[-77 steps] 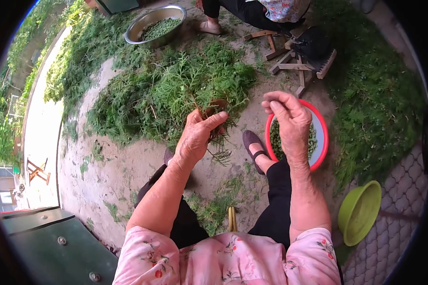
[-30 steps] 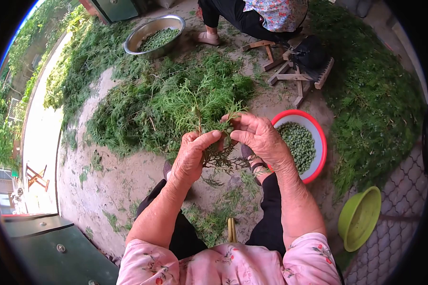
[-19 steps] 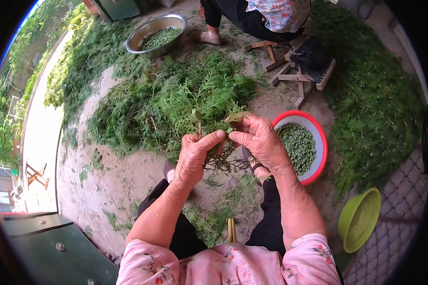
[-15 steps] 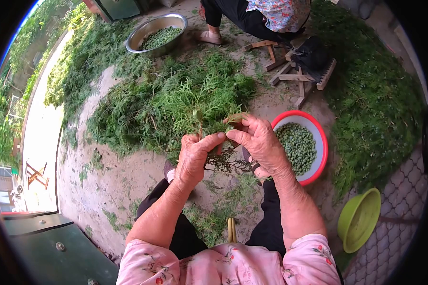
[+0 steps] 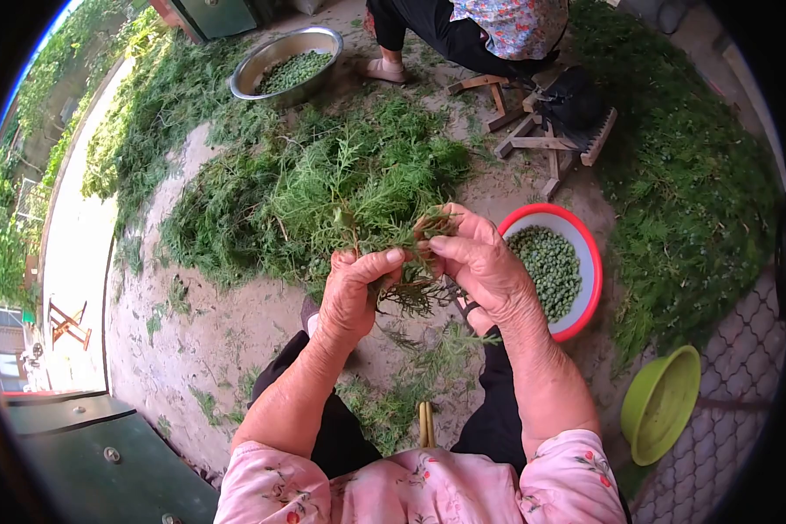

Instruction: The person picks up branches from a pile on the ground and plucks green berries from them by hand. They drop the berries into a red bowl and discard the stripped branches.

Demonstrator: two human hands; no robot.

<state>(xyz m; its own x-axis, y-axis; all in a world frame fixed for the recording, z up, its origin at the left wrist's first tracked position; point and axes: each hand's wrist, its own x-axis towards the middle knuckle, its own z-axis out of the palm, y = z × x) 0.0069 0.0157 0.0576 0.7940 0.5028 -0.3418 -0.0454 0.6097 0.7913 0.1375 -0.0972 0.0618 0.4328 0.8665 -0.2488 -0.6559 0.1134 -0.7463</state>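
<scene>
A person in a pink floral top sits over bare dirt, seen from above. The left hand (image 5: 351,293) is closed around the stem end of a feathery green conifer sprig (image 5: 402,293), held between the knees. The right hand (image 5: 480,262) pinches the sprig's upper tip between thumb and fingers; what sits in that pinch is too small to make out. Just right of the hands stands a red-rimmed round basin (image 5: 592,271) holding small green berries (image 5: 546,266). Beyond the hands lies a large heap of cut green branches (image 5: 323,175). Farther off sit a steel bowl (image 5: 284,54) of berries, another seated person (image 5: 489,26), and a lime-green plastic bowl (image 5: 659,402).
</scene>
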